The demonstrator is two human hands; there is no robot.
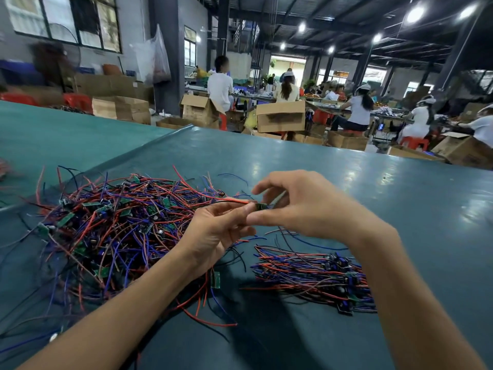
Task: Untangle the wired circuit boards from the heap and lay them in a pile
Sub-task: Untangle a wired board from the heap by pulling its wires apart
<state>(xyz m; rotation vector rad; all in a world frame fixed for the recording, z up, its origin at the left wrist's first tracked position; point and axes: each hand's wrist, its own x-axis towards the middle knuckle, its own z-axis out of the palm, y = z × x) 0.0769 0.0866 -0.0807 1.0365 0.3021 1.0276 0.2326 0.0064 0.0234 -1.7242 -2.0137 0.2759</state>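
Circuit boards (65, 219) with red, blue and black wires lie in two groups on our teal worktop (386, 188). A large tangled heap (114, 231) sits to the left. A smaller pile (314, 276) sits to the right, its wires running roughly side by side and its boards gathered at the right end. The two groups are near each other but apart.

Above the gap between them we hold one small green board (261, 206) clear of the worktop. Our left hand (216, 231), palm turned up and fingers curled, pinches its left end. From there a red wire (226, 200) trails back into the heap. Our right hand (301, 206) pinches the same board from the other side, thumb below and forefinger above, with the other fingers arched over it.

A loose board (215, 279) lies just beside our left wrist, at the near edge of the heap.

Beyond the far edge of the worktop stand open cardboard boxes (280, 116). Past them, seated people (220, 86) work with their backs to us.
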